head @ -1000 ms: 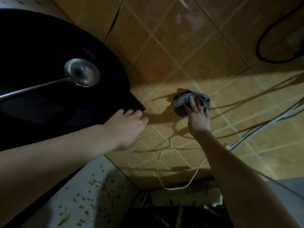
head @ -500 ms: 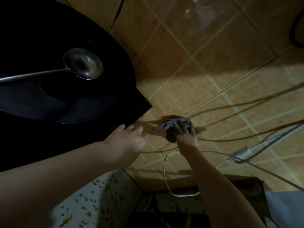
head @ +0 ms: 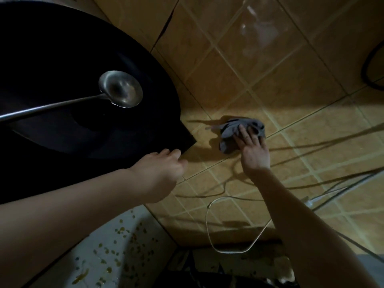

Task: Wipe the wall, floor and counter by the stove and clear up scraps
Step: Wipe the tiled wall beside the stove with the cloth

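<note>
tan glazed tiles cover the wall [head: 239,80] behind the stove, dimly lit, with pale grout lines and long cable shadows running across them. a crumpled grey cloth [head: 230,133] lies against the tiles just right of the stove's corner, and the right hand [head: 252,149] is laid on it with fingers straight and spread, pressing it flat to the tile rather than gripping it. the left hand [head: 164,169] reaches to the near corner of the black stove top [head: 145,138]; its fingers are curled there with the tips hidden, so whether it grips the edge or only rests by it cannot be told. a wide black pan [head: 62,69] sits on the stove, and a steel ladle [head: 120,89] lies in it with the bowl facing up and the handle running off to the left. below the left forearm, the pale counter [head: 145,258] is dotted with yellowish scraps [head: 122,230]. a thin white cable [head: 207,225] hangs in a loop in front of the lower tiles, and a black cable [head: 365,73] curves at the right edge.
</note>
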A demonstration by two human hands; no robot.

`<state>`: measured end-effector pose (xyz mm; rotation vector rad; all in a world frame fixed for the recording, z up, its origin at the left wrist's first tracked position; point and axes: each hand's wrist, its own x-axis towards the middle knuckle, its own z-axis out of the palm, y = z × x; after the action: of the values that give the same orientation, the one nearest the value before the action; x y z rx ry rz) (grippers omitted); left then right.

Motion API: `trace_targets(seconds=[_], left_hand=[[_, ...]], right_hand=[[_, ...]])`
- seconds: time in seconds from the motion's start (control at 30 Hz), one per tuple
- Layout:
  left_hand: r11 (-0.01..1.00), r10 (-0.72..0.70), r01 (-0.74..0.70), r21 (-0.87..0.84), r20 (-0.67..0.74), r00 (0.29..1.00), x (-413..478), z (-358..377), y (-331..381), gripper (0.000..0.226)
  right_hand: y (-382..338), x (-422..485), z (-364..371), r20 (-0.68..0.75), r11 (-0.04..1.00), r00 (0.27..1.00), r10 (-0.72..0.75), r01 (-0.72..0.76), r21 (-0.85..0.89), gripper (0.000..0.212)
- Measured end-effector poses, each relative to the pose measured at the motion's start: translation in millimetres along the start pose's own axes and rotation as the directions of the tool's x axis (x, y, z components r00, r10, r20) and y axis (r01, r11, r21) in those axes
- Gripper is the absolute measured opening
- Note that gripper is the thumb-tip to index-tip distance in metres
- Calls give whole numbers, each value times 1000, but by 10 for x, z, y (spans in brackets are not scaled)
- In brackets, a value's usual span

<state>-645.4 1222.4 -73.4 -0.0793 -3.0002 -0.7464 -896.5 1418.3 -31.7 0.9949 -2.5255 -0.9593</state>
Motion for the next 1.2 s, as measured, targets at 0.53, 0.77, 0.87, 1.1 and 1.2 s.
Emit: trace_targets(seconds=[0.53, 0.77, 0.87, 1.1, 1.2], left_hand=[[980, 21, 21, 197, -211, 977, -55, -765, -152, 35], [971, -14, 78, 225, -272, 962, -105, -1220, -351, 33], [969, -18, 94, 227, -314, 949, -123, -1376, -476, 32], [967, -37, 120, 223, -346, 937, -84, -1582, -741, 31], [955, -31, 130, 265, -348, 937, -42, -1559, -800, 32]], right_hand=[[530, 526, -1318, -186, 988, 970, 154, -149, 42, 53], [730, 812, -1881, -270, 985, 947, 172, -157, 75, 51], [717, 946, -2031, -258, 987, 954, 156, -142, 70, 52], [444, 957, -1787, -127, 999, 992, 12, -7, 41, 56], [284, 817, -1445, 9, 997, 997, -78, 78, 4, 58]])
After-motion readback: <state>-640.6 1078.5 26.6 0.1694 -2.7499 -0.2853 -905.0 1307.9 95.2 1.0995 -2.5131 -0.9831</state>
